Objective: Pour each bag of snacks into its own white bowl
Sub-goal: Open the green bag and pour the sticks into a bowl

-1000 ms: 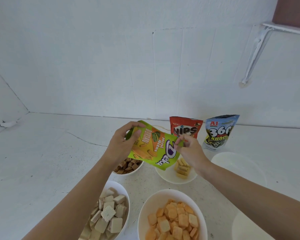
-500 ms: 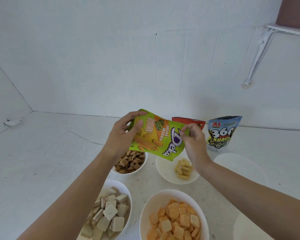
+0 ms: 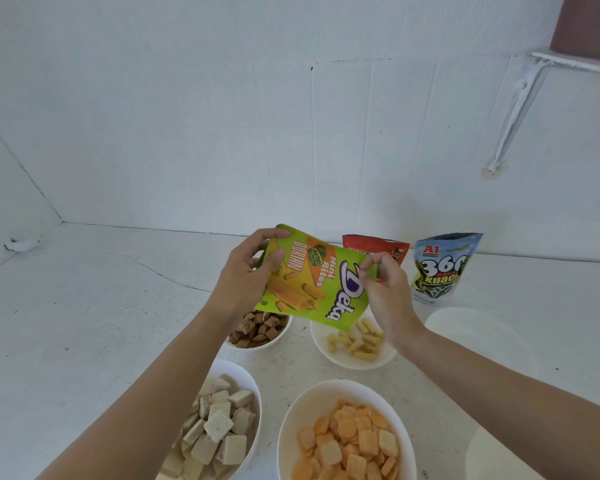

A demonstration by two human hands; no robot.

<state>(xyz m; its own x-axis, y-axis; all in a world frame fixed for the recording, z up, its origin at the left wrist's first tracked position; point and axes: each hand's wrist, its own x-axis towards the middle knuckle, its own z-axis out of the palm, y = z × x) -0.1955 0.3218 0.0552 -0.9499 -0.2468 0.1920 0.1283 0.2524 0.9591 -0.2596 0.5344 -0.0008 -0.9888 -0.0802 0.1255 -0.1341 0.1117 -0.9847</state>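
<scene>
Tabletop, white, holds bowls of snacks, with a red bag and a blue bag upright at the back. Green bag hangs tilted in the air above the bowl of yellow sticks. Left hand grips one end; right hand pinches the other end between fingertips.

Perhaps a home kitchen: white counter, tiled wall.

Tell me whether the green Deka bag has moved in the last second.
Yes. The green Deka bag has risen: it now hides the label of the red bag behind it.
</scene>
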